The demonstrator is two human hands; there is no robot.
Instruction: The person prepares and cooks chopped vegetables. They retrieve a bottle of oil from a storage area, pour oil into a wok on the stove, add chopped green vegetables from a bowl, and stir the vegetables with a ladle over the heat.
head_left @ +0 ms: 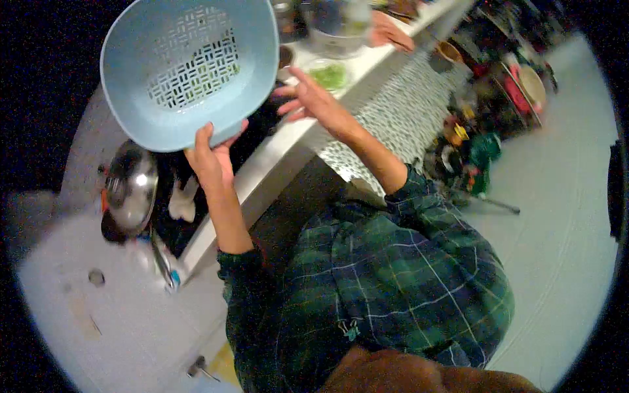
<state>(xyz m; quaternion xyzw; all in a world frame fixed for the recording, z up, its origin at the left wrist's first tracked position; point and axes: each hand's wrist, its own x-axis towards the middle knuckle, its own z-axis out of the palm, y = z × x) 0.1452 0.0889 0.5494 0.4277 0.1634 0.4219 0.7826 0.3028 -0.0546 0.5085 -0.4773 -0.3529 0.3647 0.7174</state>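
A light blue plastic colander (190,128) with slotted holes is tilted so that its inside shows, with a few green bits on its bottom. My left hand (213,154) grips its lower rim, thumb on the inside. To the right of the colander, my right hand (311,101) is raised with its fingers spread and nothing in them. Just beyond its fingers, a clear dish of chopped greens (327,75) sits on the white counter (357,62).
A metal pan or lid (132,187) lies at the left beside a pale cloth-like item (182,204). Clear containers (337,29) stand at the back of the counter, near another person's hand (391,33). Blurred racks with colourful items (485,154) are at the right.
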